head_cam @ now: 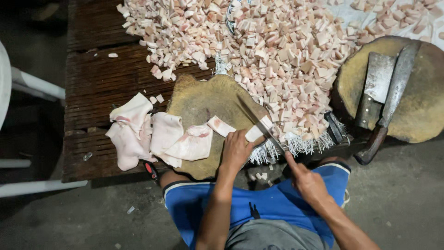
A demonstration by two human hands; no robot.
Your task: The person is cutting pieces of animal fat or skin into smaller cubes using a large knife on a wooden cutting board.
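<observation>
My left hand presses down on a long strip of pork fat, holding it flat on the round wooden block in front of me. My right hand is closed tight around the handle of a long knife. The blade lies across the strip, near its right end, just beside my left fingers.

Past the block there is a very big heap of small pink cubes. That is the part I think is done, and it is a lot. To the left of the block lie a few big floppy slabs of fat, some partly on the block and some on the dark wooden table. Those are not cut yet, so some work is left, but much less than the heap.

On my right is a second round block with two big cleavers lying on it, well apart from my hands.
</observation>
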